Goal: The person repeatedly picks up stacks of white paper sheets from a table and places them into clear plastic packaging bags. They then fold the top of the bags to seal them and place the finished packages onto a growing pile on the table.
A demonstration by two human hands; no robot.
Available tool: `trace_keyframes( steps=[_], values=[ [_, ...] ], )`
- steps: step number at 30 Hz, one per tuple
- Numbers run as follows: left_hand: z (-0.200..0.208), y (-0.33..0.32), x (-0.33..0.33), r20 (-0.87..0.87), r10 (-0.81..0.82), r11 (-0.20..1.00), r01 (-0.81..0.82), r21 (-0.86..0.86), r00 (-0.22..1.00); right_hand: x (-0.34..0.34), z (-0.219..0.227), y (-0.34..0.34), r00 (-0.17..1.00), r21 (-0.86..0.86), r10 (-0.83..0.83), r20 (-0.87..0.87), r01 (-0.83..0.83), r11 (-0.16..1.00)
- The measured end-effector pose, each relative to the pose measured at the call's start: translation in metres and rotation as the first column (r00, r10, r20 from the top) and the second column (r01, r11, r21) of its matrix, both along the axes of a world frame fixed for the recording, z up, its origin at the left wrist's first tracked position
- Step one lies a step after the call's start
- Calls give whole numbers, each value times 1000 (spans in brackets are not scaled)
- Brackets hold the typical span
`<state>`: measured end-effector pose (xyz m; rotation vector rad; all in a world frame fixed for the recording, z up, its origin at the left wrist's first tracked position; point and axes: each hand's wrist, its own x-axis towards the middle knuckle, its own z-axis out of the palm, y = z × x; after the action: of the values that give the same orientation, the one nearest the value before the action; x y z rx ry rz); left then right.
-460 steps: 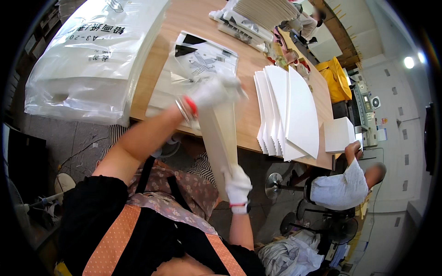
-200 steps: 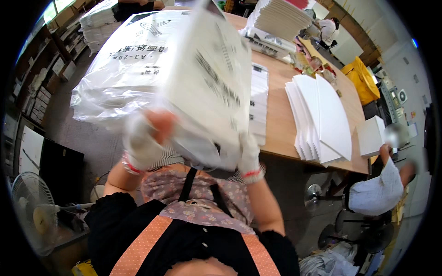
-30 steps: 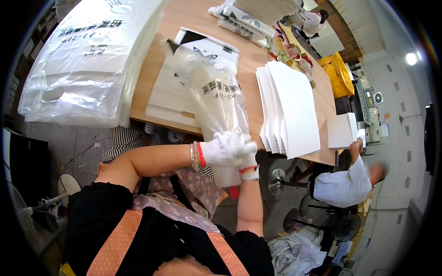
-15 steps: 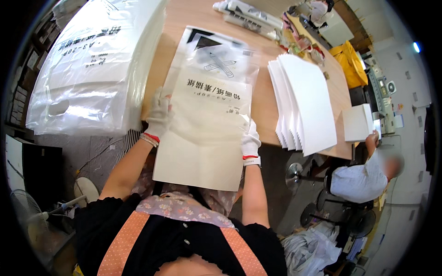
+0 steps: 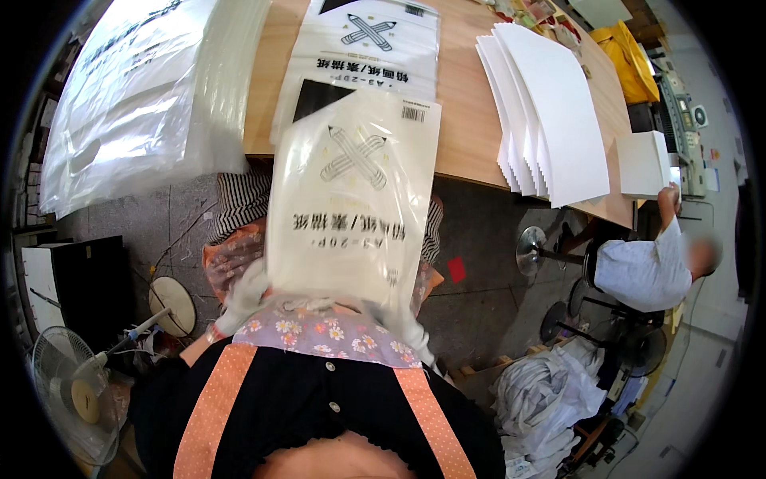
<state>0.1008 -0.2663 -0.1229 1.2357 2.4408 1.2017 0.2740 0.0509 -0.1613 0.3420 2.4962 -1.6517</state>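
Left gloved hand (image 5: 243, 300) and right gloved hand (image 5: 412, 329) are placed one per side at the near end of the printed packet (image 5: 339, 215); neither is clearly nearer. Finger closure cannot be told: blurred, partly hidden. The packet is positioned ahead of the fingers, before the apron (image 5: 323, 339); its long axis is directed away from the body, far end toward the table (image 5: 467, 120).

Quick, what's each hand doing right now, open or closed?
Left hand: at the near left corner of the pencil-printed package; blurred, grip cannot be told.
Right hand: at its near right corner; also blurred, grip cannot be told.
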Motion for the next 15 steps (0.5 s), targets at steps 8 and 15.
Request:
trace_keyframes(
  steps=[8, 15],
  values=[
    [15, 54, -39, 636, 460, 784, -619, 35, 619, -56, 64, 58, 996, 422, -27, -81, 59, 905],
    [126, 133, -90, -68, 190, 894, -144, 423, 979, -129, -1, 49, 883, -520, -465, 66, 428, 739]
  ],
)
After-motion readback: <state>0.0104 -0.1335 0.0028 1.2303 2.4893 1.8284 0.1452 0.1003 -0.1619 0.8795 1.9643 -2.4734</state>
